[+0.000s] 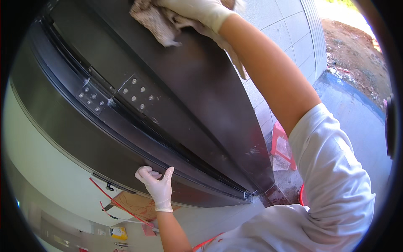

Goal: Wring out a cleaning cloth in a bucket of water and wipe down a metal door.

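Observation:
At the top, my right hand [197,9] wears a white glove and is closed on a crumpled, soiled brown-and-white cloth [157,23]. The cloth lies against the dark brown metal door [197,92], and part of it hangs below my wrist. Lower down, my left hand [156,187], also gloved, touches the dark door frame [126,157]. Its fingers are bent, its thumb stands apart, and I see nothing held in it. Between the hands, a hinge plate [138,93] with several round bolts sits on the door edge, facing a matching plate [91,97] on the frame.
Grey wall tiles [279,38] flank the door at the right. A red dustpan-like item [280,145] and a red rim [301,194] are near the door's bottom. Indoors are cardboard [134,205], a red-handled pole [119,197] and a yellow package [119,232]. Bare soil lies outside.

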Tool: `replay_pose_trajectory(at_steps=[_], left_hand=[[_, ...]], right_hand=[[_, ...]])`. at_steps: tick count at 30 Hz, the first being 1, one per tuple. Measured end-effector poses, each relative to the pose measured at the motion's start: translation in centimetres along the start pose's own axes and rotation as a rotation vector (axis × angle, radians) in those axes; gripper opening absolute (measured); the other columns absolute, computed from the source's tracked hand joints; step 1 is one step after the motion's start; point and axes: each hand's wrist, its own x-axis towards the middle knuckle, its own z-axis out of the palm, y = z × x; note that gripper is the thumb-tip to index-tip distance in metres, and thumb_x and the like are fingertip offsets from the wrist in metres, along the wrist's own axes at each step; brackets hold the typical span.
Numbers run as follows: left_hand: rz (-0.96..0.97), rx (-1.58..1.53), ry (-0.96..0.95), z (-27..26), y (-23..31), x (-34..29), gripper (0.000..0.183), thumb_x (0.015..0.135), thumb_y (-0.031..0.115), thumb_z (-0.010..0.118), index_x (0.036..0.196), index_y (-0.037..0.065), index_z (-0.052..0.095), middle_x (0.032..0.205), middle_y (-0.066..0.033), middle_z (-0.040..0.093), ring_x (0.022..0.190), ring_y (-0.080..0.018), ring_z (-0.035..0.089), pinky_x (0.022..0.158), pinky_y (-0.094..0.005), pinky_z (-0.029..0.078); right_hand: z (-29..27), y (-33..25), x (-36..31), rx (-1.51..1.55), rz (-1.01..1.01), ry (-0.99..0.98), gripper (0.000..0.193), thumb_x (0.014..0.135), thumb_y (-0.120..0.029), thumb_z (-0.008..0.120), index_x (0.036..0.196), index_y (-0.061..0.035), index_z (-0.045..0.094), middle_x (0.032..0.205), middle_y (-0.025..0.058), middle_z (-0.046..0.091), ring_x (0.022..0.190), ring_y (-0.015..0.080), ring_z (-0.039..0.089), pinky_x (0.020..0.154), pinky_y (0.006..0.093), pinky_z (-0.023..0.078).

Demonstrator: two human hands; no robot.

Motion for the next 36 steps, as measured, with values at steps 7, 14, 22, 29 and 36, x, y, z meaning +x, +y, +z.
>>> replay_pose_trajectory(at_steps=[7,14,22,29,36], left_hand=[[-0.019,0.172,-0.148,-1.9,1.1,1.1,0.06,0.064,0.005,0.085,0.098,0.001,0.036,0.1,-0.008,0.031,0.074,-0.015,0.044,0.066,-0.0286,0.05],[-0.026,0.147,-0.196,-1.5,2.4,0.7,0.059,0.068,0.003,0.082,0.101,-0.002,0.034,0.104,-0.0121,0.032,0.075,-0.0184,0.053,0.066,-0.0289,0.054],[0.004,0.26,-0.19,-1.1,0.5,1.6,0.063,0.068,0.01,0.083,0.107,-0.002,0.035,0.107,-0.0164,0.035,0.079,-0.026,0.057,0.073,-0.0364,0.053],[-0.035,0.483,-0.179,-1.6,1.0,2.0,0.067,0.064,0.017,0.087,0.103,-0.001,0.035,0.105,-0.0134,0.036,0.069,-0.0217,0.053,0.068,-0.0345,0.052],[0.018,0.504,-0.152,-2.2,1.3,0.8,0.07,0.064,0.035,0.085,0.102,0.002,0.037,0.104,-0.0135,0.039,0.07,-0.0246,0.058,0.064,-0.0403,0.055]], right_hand=[[2.5,10.3,-6.2,-0.316,-0.349,0.576,0.065,0.068,-0.03,0.072,0.124,-0.0063,0.048,0.115,0.0213,0.054,0.103,0.0389,0.057,0.088,0.0467,0.046],[2.4,29.9,-25.4,-0.619,0.058,-0.132,0.03,0.08,-0.029,0.064,0.092,-0.002,0.058,0.084,0.0151,0.062,0.078,0.0291,0.061,0.067,0.0407,0.045],[2.9,30.3,-24.4,-0.254,-0.105,0.294,0.031,0.073,-0.023,0.072,0.092,-0.0027,0.06,0.079,0.0135,0.061,0.079,0.0346,0.061,0.07,0.0396,0.046],[3.9,12.2,-9.4,-0.55,-0.713,0.652,0.084,0.056,-0.006,0.075,0.134,-0.0158,0.045,0.124,0.0217,0.045,0.112,0.0422,0.046,0.095,0.0478,0.038],[14.2,-4.5,-2.6,-0.697,-0.963,0.607,0.062,0.069,-0.023,0.069,0.127,-0.0147,0.049,0.125,0.0155,0.051,0.114,0.0333,0.05,0.091,0.0502,0.038]])
